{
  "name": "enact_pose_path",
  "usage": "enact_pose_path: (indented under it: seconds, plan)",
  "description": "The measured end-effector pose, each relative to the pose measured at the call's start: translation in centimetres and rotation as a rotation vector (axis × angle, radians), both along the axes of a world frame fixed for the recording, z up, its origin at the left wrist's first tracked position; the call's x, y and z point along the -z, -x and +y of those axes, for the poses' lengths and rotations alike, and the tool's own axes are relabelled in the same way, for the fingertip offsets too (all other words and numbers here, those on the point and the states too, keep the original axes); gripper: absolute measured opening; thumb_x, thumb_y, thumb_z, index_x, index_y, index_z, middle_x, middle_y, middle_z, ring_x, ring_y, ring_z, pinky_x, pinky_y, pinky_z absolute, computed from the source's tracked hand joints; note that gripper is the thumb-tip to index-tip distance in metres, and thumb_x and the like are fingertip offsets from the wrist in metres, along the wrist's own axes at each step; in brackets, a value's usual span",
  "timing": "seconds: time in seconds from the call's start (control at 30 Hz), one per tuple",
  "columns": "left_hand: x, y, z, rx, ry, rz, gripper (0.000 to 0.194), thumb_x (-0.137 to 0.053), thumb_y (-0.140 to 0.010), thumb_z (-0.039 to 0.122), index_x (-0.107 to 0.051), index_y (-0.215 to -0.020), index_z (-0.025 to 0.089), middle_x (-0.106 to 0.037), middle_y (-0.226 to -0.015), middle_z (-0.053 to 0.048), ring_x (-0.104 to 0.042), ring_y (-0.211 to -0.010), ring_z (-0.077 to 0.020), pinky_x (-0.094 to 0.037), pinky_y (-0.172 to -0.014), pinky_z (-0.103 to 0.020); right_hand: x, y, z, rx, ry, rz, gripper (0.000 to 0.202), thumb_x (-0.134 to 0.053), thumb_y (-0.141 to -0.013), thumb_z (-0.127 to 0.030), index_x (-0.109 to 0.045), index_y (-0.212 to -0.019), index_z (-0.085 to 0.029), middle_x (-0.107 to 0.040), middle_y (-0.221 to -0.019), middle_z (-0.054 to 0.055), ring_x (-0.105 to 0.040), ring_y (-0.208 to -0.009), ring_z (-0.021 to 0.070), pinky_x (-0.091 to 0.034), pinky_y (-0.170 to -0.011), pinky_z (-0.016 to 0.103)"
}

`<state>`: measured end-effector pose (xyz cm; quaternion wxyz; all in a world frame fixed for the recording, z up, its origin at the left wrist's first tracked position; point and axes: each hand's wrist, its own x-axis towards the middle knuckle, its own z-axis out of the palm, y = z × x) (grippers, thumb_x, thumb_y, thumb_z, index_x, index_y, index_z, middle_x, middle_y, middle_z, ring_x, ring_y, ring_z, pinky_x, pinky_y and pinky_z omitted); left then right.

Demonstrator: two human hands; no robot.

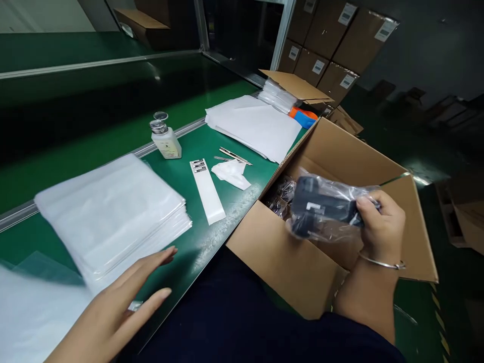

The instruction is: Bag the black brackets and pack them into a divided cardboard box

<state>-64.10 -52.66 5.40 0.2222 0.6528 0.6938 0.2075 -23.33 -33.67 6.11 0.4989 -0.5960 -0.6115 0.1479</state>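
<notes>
A black T-shaped part in a clear plastic bag (325, 206) hangs over an open cardboard box (291, 257), gripped at its right end by my right hand (381, 222). Its exact kind I cannot make out. Below it in the box lie several similar bagged dark items (280, 204). My left hand (121, 297) is empty, thumb and fingers apart, above the near edge of the green table (200, 242). Just beyond that hand sits a stack of clear plastic bags (117, 212).
On the table are a pump bottle (166, 138), a white label strip (207, 191), a crumpled white wipe (231, 173), tweezers-like thin tools (235, 155) and white sheets (257, 123). An orange and blue tape dispenser (303, 117) lies behind the box. Labelled cartons (325, 45) are stacked beyond.
</notes>
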Motion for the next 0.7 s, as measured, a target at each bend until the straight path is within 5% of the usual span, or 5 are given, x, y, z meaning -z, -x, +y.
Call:
enact_pose_path:
  seconds: [0.13, 0.23, 0.3, 0.5, 0.7]
  plan:
    - [0.9, 0.5, 1.2, 0.169, 0.026, 0.034, 0.043, -0.052, -0.091, 0.043, -0.05, -0.134, 0.039, -0.062, -0.132, 0.003, -0.065, -0.113, -0.0219, -0.059, -0.08, -0.024, 6.6, -1.9, 4.3, 0.13, 0.403, -0.357, 0.024, -0.051, -0.082, -0.039, -0.057, -0.072, -0.018, -0.059, -0.067, 0.001, -0.051, -0.064, 0.0153, -0.037, -0.061, 0.026]
    - [1.1, 0.9, 1.9, 0.233, 0.033, 0.061, 0.044, -0.053, -0.09, 0.043, -0.054, -0.133, 0.036, -0.065, -0.128, 0.002, -0.067, -0.108, -0.0217, -0.057, -0.088, -0.027, 12.3, -0.3, 5.9, 0.031, 0.649, -0.532, 0.022, -0.048, -0.085, -0.034, -0.06, -0.077, -0.016, -0.065, -0.072, 0.006, -0.055, -0.066, 0.0165, -0.037, -0.063, 0.026]
    - [1.5, 1.5, 1.7, 0.202, 0.062, 0.048, 0.044, -0.053, -0.089, 0.044, -0.055, -0.132, 0.036, -0.065, -0.128, 0.001, -0.067, -0.108, -0.0233, -0.059, -0.082, -0.027, 14.5, 0.4, 5.9, -0.018, 0.695, -0.58, 0.02, -0.049, -0.085, -0.03, -0.062, -0.08, -0.015, -0.068, -0.077, 0.009, -0.057, -0.069, 0.0176, -0.036, -0.063, 0.025]
    - [3.6, 3.4, -1.1, 0.008, 0.172, -0.052, 0.046, -0.053, -0.087, 0.051, -0.057, -0.13, 0.037, -0.063, -0.131, 0.002, -0.065, -0.112, -0.026, -0.059, -0.056, -0.019, 15.8, 0.1, 5.9, -0.099, 0.813, -0.739, 0.017, -0.052, -0.086, -0.025, -0.066, -0.09, -0.016, -0.072, -0.09, 0.012, -0.064, -0.08, 0.0209, -0.036, -0.065, 0.024]
    - [3.7, 3.3, -0.9, 0.064, 0.205, -0.053, 0.044, -0.051, -0.089, 0.05, -0.057, -0.13, 0.035, -0.066, -0.127, 0.0, -0.067, -0.109, -0.026, -0.06, -0.064, -0.024, 16.3, 1.5, 6.7, -0.112, 0.863, -0.864, 0.028, -0.045, -0.097, -0.034, -0.063, -0.104, -0.013, -0.07, -0.1, 0.012, -0.065, -0.092, 0.02, -0.046, -0.079, 0.029]
